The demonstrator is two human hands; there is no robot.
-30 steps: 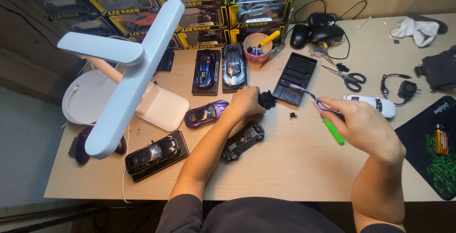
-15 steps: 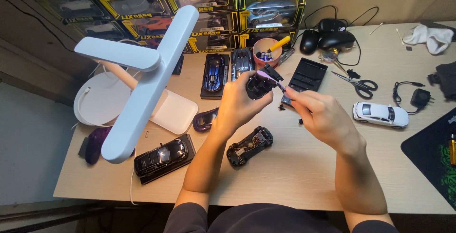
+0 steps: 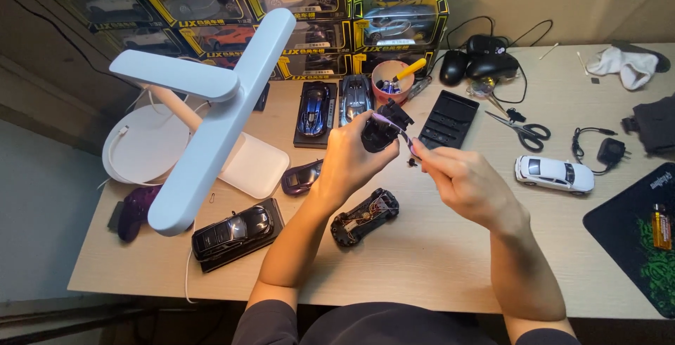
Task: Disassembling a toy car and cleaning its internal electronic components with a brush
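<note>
Black toy-car part [image 3: 382, 131] gripped in left hand [image 3: 349, 164], raised above bench [image 3: 436, 260]. Right hand [image 3: 464, 183] pinching thin purple tool [image 3: 394, 125] against the part. Bare car chassis [image 3: 364, 216] lying below, white model car [image 3: 554, 173] off right.

Left of the hands stands a white desk lamp [image 3: 204, 116], with a black model car [image 3: 232, 231] on a base below it. Beyond the hands lie a blue model car [image 3: 313, 102], a cup of tools [image 3: 391, 79] and stacked boxed cars [image 3: 281, 7]. Rightward lie scissors [image 3: 524, 128] and a white model car [image 3: 553, 173].
</note>
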